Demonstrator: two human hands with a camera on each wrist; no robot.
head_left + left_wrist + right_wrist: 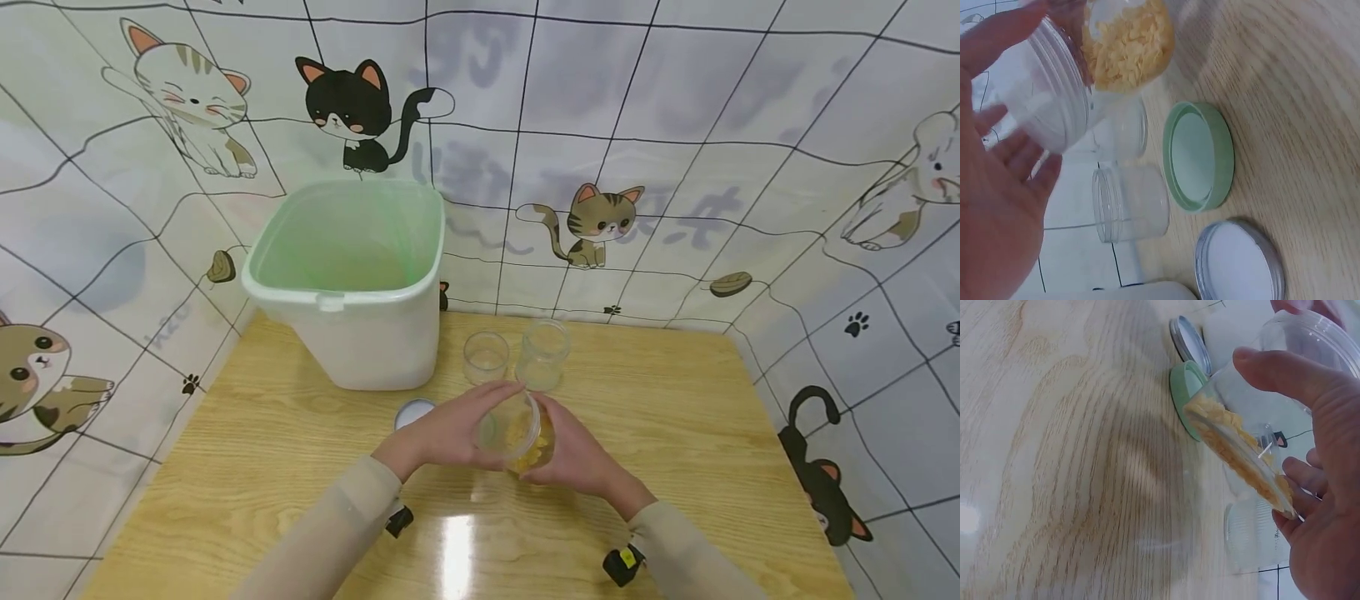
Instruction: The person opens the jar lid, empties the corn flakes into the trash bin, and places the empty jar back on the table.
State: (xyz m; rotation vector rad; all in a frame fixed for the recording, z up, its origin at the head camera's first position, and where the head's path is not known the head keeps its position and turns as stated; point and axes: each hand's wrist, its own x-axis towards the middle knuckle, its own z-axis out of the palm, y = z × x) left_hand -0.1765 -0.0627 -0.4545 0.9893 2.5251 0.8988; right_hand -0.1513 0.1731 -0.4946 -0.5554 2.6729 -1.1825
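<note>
Above the middle of the table, my left hand (pixel 457 425) holds a clear jar (pixel 1035 94) with a ridged rim, thumb on one side and fingers round the other. Opposite it, my right hand (pixel 573 450) grips a clear jar (pixel 1225 387) tilted on its side, with small yellow flakes (pixel 1132 47) lying along its bottom. The two clear parts overlap at the ridged rim; whether they are joined I cannot tell. Just beneath lies a green lid (pixel 1200 156), largely hidden by the hands in the head view. A silver-rimmed lid (pixel 412 412) lies near my left wrist.
Two clear jars stand behind my hands, a shorter one (pixel 486 357) on the left and a taller one (pixel 543 354) beside it. At the back left is a large pale green bin (pixel 367 342). Cat-patterned sheeting (pixel 480 158) surrounds the wooden table (pixel 675 392).
</note>
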